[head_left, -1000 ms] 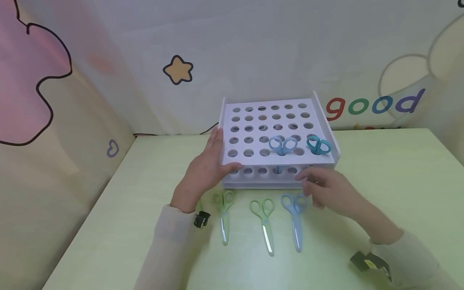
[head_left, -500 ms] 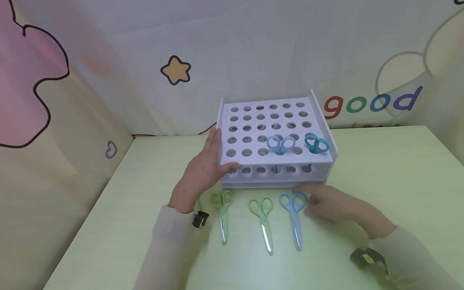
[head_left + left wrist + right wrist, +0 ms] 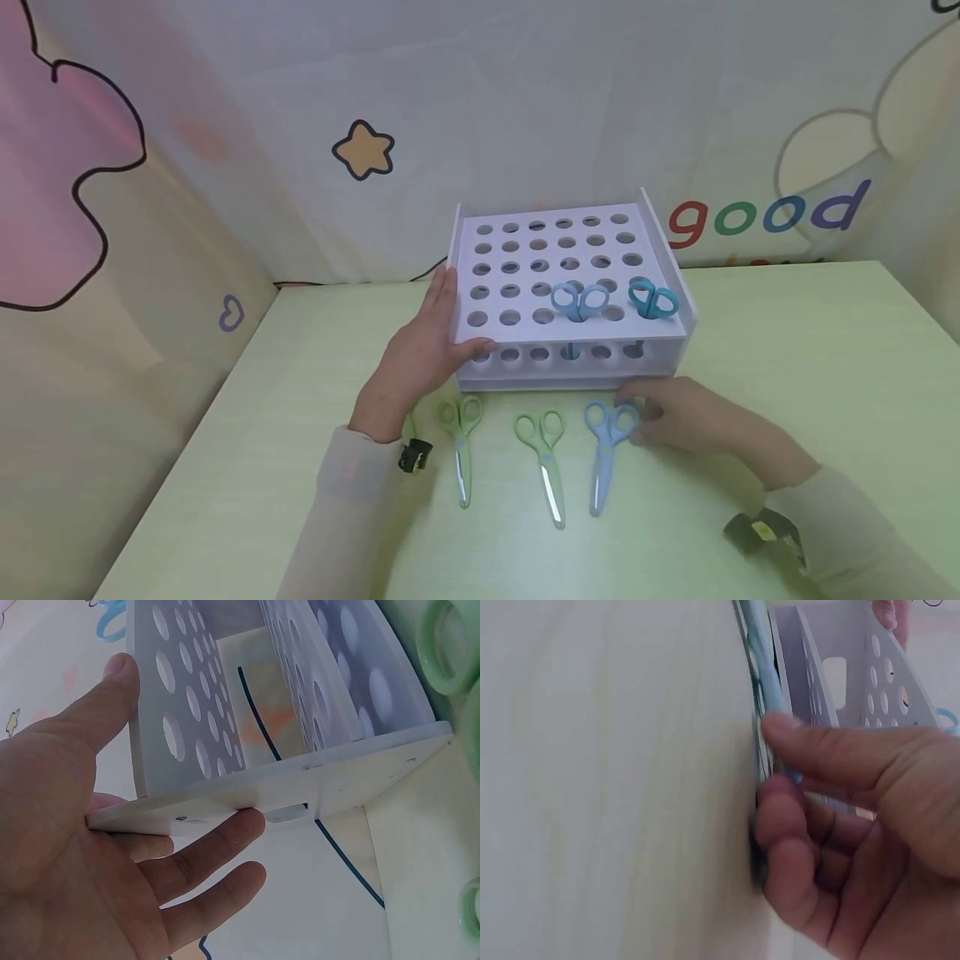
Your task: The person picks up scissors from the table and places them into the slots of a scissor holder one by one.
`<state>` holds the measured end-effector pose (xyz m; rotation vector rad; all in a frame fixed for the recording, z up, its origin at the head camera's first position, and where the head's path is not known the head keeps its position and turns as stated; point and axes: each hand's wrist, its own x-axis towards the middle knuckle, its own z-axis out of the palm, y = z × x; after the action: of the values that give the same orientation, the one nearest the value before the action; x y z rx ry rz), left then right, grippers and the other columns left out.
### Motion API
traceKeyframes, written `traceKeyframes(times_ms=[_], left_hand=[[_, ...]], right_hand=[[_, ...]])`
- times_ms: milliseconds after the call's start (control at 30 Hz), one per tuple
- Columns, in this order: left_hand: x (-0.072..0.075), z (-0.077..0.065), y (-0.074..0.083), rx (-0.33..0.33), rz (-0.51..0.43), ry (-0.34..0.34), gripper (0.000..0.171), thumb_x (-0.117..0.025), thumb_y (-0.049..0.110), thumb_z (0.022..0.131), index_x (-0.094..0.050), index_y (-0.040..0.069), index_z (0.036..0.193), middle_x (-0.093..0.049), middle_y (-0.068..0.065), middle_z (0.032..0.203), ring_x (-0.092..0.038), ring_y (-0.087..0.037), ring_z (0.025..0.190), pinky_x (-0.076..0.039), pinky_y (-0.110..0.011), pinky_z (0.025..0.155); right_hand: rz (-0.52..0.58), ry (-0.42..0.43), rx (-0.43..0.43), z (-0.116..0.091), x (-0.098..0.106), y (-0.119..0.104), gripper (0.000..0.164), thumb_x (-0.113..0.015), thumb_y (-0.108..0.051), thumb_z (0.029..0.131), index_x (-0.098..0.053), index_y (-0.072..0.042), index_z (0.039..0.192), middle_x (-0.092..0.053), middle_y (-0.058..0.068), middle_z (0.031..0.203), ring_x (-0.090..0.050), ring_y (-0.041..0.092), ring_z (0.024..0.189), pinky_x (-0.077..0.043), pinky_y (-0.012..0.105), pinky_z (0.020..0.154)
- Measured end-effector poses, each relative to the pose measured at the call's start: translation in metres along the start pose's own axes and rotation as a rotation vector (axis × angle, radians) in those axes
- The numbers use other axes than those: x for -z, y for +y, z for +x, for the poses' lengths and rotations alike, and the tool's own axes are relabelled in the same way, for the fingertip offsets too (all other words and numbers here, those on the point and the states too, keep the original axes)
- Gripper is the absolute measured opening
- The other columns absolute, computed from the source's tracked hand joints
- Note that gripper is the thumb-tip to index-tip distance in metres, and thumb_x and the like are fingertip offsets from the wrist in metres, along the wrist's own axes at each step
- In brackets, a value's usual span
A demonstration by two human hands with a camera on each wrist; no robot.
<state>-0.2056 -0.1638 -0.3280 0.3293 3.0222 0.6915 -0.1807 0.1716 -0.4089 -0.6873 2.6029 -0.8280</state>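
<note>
A white rack with rows of round holes [image 3: 527, 333] stands on the table. My left hand [image 3: 416, 346] holds its left side, thumb over the front corner, fingers along the side panel [image 3: 292, 780]. Light blue scissors [image 3: 579, 312] and teal scissors [image 3: 651, 310] stand in front-row holes, handles up. Before the rack, my right hand [image 3: 678, 414] pinches a handle of flat-lying blue scissors [image 3: 603, 467]; the right wrist view shows thumb and fingers at the handle [image 3: 763, 656]. Two green scissors [image 3: 550, 483] [image 3: 463, 467] lie to their left.
Another green item [image 3: 409, 425], mostly hidden, lies beside my left wrist. The light green table [image 3: 795, 350] stretches to both sides of the rack. A printed cloth wall [image 3: 525, 108] rises close behind it.
My right hand has come down from the rack's front to the blue scissors and taken hold of a handle. Their blades have swung slightly left. My left hand stays on the rack.
</note>
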Motion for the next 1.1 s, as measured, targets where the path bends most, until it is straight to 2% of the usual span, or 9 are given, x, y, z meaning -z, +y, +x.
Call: traceKeyframes(times_ms=[133, 300, 600, 767, 967, 1100], left_hand=[[0.000, 0.000, 0.000, -0.005, 0.004, 0.002, 0.111, -0.073, 0.050, 0.090, 0.002, 0.011, 0.163, 0.008, -0.003, 0.169, -0.055, -0.027, 0.110, -0.047, -0.034, 0.072], [0.000, 0.000, -0.001, -0.005, 0.006, 0.008, 0.111, -0.074, 0.050, 0.090, 0.001, 0.012, 0.163, 0.007, -0.003, 0.169, -0.057, -0.027, 0.107, -0.048, -0.034, 0.072], [-0.001, 0.000, -0.001, 0.002, -0.004, 0.006, 0.112, -0.074, 0.050, 0.090, 0.002, 0.013, 0.163, 0.008, -0.002, 0.169, -0.055, -0.028, 0.114, -0.049, -0.036, 0.078], [-0.001, 0.000, 0.000, 0.005, -0.011, 0.004, 0.112, -0.074, 0.050, 0.090, 0.003, 0.014, 0.163, 0.009, -0.001, 0.169, -0.055, -0.027, 0.111, -0.049, -0.037, 0.079], [0.000, 0.000, -0.001, 0.000, 0.000, 0.005, 0.112, -0.073, 0.051, 0.090, 0.003, 0.014, 0.163, 0.008, -0.002, 0.169, -0.055, -0.028, 0.109, -0.049, -0.037, 0.079], [0.000, 0.000, -0.001, -0.003, -0.001, 0.010, 0.112, -0.073, 0.051, 0.090, 0.003, 0.014, 0.163, 0.007, -0.002, 0.170, -0.055, -0.028, 0.110, -0.049, -0.037, 0.078]], right_hand=[[0.052, -0.015, -0.015, -0.003, 0.009, 0.000, 0.033, -0.079, -0.016, 0.086, -0.066, -0.012, 0.117, -0.058, -0.002, 0.077, -0.056, 0.016, 0.065, -0.049, 0.034, 0.062], [0.184, -0.002, -0.023, -0.006, 0.018, -0.004, 0.037, -0.077, -0.019, 0.089, -0.062, -0.008, 0.122, -0.062, 0.002, 0.082, -0.060, 0.020, 0.065, -0.052, 0.036, 0.062], [0.485, -0.005, 0.036, -0.008, 0.019, -0.007, 0.038, -0.071, -0.010, 0.094, -0.054, 0.000, 0.127, -0.067, 0.017, 0.113, -0.069, 0.028, 0.084, -0.058, 0.039, 0.073], [0.563, 0.010, 0.071, -0.009, 0.019, -0.009, 0.036, -0.068, -0.004, 0.095, -0.052, -0.001, 0.127, -0.063, 0.021, 0.125, -0.068, 0.029, 0.094, -0.058, 0.039, 0.077], [0.704, 0.059, 0.215, -0.009, 0.014, -0.007, 0.029, -0.065, 0.001, 0.096, -0.053, 0.001, 0.122, -0.065, 0.019, 0.125, -0.069, 0.030, 0.089, -0.058, 0.042, 0.074], [0.811, 0.053, 0.303, -0.008, 0.011, -0.005, 0.027, -0.059, 0.007, 0.097, -0.052, 0.001, 0.122, -0.065, 0.017, 0.126, -0.067, 0.028, 0.094, -0.058, 0.044, 0.077]])
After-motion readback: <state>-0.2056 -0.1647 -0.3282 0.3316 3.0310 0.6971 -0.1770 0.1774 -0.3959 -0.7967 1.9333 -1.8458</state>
